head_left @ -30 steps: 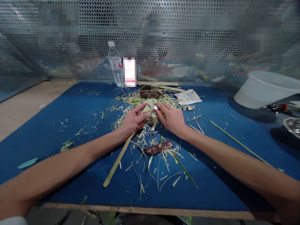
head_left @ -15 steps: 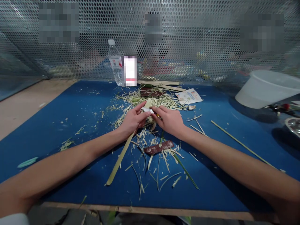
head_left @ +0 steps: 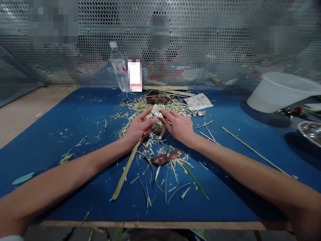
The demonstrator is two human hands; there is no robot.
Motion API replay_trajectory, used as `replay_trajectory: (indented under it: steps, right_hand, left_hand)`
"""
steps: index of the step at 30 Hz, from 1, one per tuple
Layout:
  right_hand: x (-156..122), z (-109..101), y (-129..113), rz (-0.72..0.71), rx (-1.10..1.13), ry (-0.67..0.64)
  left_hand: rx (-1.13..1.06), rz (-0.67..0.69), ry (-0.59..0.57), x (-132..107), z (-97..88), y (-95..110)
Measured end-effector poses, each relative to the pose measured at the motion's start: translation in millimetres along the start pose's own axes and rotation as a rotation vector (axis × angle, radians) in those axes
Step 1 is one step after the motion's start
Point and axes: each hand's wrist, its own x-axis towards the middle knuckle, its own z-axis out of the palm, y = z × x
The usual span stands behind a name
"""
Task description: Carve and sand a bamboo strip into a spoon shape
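My left hand grips a long pale bamboo strip that runs from my fingers down toward the mat's near edge. My right hand is closed on a small knife whose silver blade rests against the strip's top end, between my two thumbs. Both hands sit over a heap of pale bamboo shavings on the blue mat. A reddish-brown flat piece lies just below my hands among loose slivers.
A water bottle and a white can stand at the mesh screen. A printed packet lies right of the heap. A white tub, a metal dish and a thin green stalk are at right.
The blade has slid along the strip's top end toward my left thumb and back. Both hands stayed in place; the view shifted slightly.
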Motion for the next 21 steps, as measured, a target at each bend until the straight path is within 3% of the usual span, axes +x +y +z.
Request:
replay_trajectory:
  steps: [4, 8, 14, 21]
  right_hand:
    - [3.2, 1.0, 6.1, 0.113, 0.049, 0.061]
    - [2.8, 0.1, 7.5, 0.065, 0.158, 0.15]
    - [-1.1, -1.0, 1.8, -0.156, 0.176, 0.056]
    - [2.5, 2.6, 8.2, -0.064, 0.212, 0.063]
  left_hand:
    - [0.005, 0.001, -0.013, -3.4, -1.1, 0.3]
    - [-0.005, 0.004, 0.0, -4.7, -3.0, -0.5]
    - [-0.018, -0.009, -0.007, -3.3, -2.9, 0.8]
    - [0.006, -0.02, -0.067, -5.2, -4.0, -0.3]
